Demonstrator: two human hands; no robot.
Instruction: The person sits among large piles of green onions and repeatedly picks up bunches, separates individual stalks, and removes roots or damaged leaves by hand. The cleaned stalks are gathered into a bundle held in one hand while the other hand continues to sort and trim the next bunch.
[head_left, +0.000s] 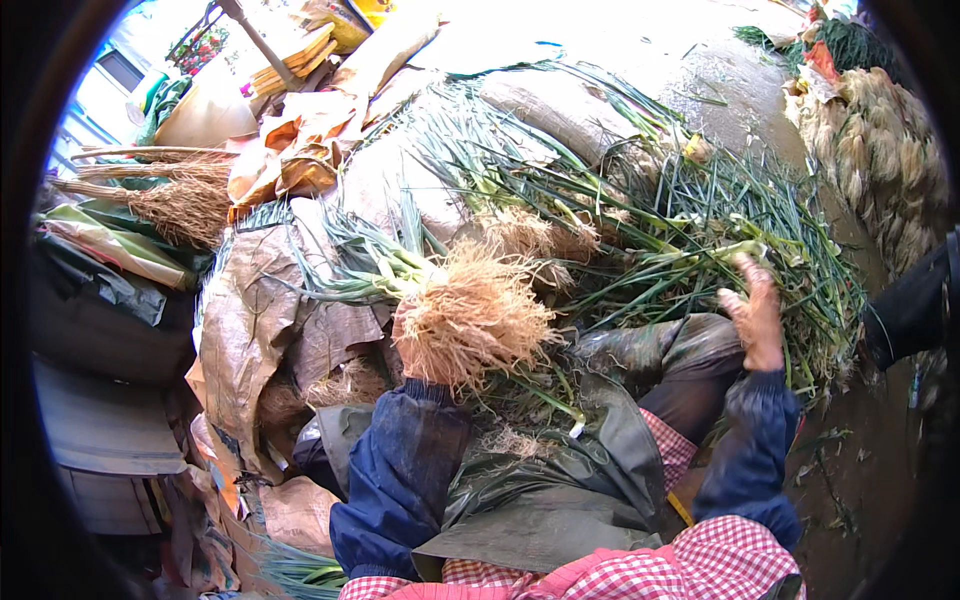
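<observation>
My left hand grips a bunch of green onions, whose pale, shaggy roots face me and hide most of the fingers. Its green leaves trail off to the upper left. My right hand is raised over my knee, slightly blurred, with fingers spread and nothing visible in it. Just beyond its fingertips lies a heap of loose green onion leaves and stalks. More onions with roots lie in front of me. A dark apron covers my lap, with scraps of root on it.
Twig brooms and folded sacks are at the left. A brown woven sheet partly covers more rooted bundles. At the right are stacked root bundles and another person's dark boot on wet ground.
</observation>
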